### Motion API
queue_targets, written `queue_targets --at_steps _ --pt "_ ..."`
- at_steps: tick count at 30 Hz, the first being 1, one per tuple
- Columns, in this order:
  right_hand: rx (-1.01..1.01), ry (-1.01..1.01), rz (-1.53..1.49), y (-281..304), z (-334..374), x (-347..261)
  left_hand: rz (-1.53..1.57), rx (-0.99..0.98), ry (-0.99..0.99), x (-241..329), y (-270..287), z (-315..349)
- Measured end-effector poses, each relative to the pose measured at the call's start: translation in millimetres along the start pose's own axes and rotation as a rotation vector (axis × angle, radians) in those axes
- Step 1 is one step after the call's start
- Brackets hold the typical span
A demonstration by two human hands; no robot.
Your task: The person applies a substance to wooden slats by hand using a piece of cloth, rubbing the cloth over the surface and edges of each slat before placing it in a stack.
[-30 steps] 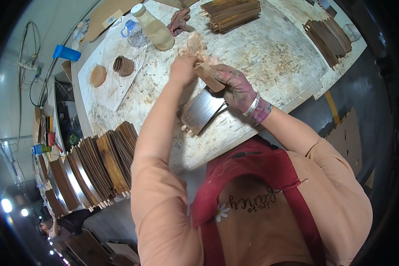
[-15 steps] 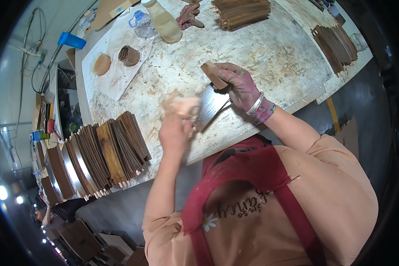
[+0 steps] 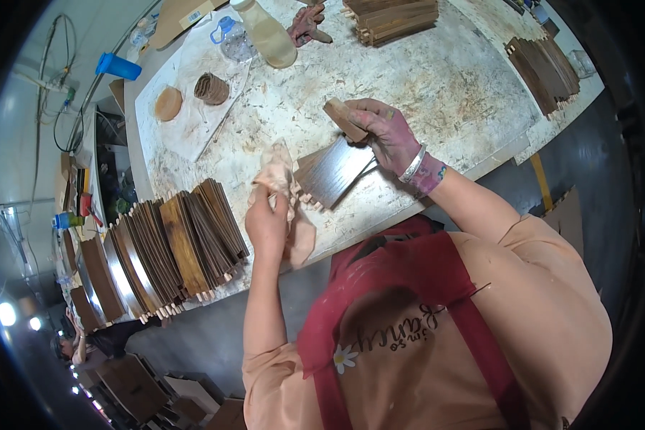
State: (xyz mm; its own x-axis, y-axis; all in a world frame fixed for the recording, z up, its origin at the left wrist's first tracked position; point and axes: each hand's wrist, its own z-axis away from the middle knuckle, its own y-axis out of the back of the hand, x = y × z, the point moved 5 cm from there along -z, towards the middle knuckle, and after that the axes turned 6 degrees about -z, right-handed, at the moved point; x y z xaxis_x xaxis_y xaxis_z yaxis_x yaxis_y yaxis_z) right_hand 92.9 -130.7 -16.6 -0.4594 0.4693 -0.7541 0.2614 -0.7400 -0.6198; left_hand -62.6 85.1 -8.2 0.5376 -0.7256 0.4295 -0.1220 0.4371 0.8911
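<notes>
The bare left hand (image 3: 267, 223) grips a crumpled peach cloth (image 3: 274, 170) just beside the pale pegs (image 3: 314, 202) of a dark wooden slat (image 3: 331, 172), which lies on the stained table (image 3: 451, 107). The gloved right hand (image 3: 393, 143) pinches a small brown block (image 3: 346, 120) by the slat's other end. A flat fold of cloth, drawn evenly along the grain, probably works best, with loose corners kept off the pegs.

One cloth (image 3: 277, 170), one brown block (image 3: 342, 118) and one corrugated roll (image 3: 211, 89) show.
</notes>
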Motion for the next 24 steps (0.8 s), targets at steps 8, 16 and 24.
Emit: queue_targets --at_steps 8,16,24 --pt "-0.008 0.012 0.005 0 2 3 -0.072 0.147 -0.429 49 -18 26" --pt "-0.041 0.064 0.011 -4 2 0 -0.147 0.193 -0.610 60 -5 43" --pt "0.016 0.012 0.002 -7 5 0 -0.118 0.092 -0.151 12 33 -15"
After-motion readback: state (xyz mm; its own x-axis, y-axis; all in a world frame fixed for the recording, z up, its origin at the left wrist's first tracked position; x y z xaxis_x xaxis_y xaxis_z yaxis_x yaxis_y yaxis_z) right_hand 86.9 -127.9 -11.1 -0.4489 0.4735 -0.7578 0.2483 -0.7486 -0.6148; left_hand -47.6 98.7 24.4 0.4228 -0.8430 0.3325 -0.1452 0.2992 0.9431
